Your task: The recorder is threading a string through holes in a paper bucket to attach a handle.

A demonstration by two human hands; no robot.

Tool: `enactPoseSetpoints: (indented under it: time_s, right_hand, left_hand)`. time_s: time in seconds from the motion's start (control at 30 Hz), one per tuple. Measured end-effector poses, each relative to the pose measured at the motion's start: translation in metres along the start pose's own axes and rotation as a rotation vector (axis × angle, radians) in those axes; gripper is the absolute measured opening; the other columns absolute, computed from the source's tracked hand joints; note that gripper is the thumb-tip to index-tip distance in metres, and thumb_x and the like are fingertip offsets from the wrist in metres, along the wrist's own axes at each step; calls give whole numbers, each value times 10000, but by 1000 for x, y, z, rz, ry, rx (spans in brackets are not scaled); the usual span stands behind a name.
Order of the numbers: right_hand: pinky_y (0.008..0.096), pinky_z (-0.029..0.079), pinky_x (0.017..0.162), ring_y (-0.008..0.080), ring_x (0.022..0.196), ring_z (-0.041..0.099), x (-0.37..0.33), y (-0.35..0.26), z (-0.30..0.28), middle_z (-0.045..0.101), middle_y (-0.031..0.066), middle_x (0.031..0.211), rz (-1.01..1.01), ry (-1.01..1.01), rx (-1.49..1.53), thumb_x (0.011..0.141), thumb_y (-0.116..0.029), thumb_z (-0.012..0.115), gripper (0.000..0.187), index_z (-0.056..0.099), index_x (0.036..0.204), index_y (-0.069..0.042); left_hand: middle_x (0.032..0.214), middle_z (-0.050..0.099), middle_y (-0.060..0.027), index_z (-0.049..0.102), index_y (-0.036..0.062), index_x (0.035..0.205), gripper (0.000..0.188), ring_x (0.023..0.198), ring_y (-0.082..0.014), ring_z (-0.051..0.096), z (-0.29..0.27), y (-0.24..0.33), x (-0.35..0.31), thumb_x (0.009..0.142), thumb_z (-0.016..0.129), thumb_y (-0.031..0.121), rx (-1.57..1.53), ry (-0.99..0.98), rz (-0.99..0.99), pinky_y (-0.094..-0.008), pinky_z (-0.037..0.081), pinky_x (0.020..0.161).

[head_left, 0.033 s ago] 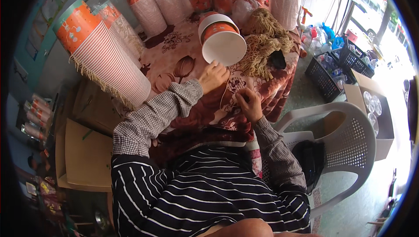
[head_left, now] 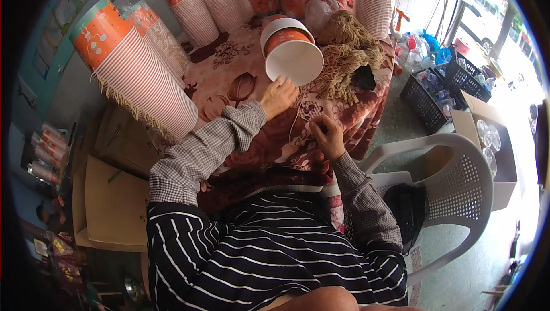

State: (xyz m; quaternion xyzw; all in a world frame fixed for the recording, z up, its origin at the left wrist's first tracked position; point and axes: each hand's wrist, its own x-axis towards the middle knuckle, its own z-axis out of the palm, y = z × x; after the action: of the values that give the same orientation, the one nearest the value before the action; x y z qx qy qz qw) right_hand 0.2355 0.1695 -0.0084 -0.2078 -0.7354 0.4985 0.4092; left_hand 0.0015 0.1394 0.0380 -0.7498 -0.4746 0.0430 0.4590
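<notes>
My left hand [head_left: 279,96] has its fingers bent at the near rim of a white-lined orange paper bucket [head_left: 294,63], which lies tipped with its mouth toward me. A thin tan cord [head_left: 293,124] trails from beside that hand down over the patterned cloth; the grip on it is partly hidden. My right hand [head_left: 327,137] hovers to the right of the cord, thumb and forefinger pinched together. Whatever sits in that pinch is too small to make out. Beyond the hands, a bundle of tan cords [head_left: 344,73] lies right of the bucket.
A tall stack of orange-and-white buckets [head_left: 143,73], hung with cords, leans at the left. Several wrapped stacks [head_left: 192,13] line the far side of the cloth-covered table [head_left: 220,84]. A grey plastic chair [head_left: 458,190], black crates [head_left: 427,102] and a cardboard box [head_left: 117,202] stand around it.
My left hand's fingers have shifted slightly left along the bucket's rim. The right hand and the bucket look the same.
</notes>
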Motion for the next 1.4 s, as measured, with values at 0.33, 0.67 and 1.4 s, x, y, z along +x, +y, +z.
enactPoseSetpoints:
  time_s: [0.33, 0.67, 1.4]
  right_hand:
    - [231, 483, 627, 73, 678, 584, -4, 2, 1, 617, 25, 746, -23, -29, 69, 897, -100, 629, 112, 610, 950, -3]
    - [210, 437, 528, 51, 570, 538, 2, 16, 5, 568, -22, 656, 33, 39, 266, 902, -98, 624, 105, 617, 858, -3]
    - [267, 490, 771, 106, 896, 565, -104, -147, 80, 517, 107, 1288, 8, -532, 328, 962, -104, 533, 117, 530, 1007, 4]
  left_hand:
    - [813, 614, -22, 646, 50, 978, 207, 798, -187, 601, -4, -30, -5, 805, 557, 122, -120, -128, -73, -348, 467, 796]
    - [848, 641, -96, 636, 11, 1038, 235, 795, -254, 610, -276, -37, -86, 803, 633, 14, -526, 123, -488, -358, 459, 769]
    - [837, 553, -44, 615, 9, 914, 160, 863, -149, 523, -256, 69, -216, 951, 563, 156, -1299, 421, -1226, -274, 419, 797]
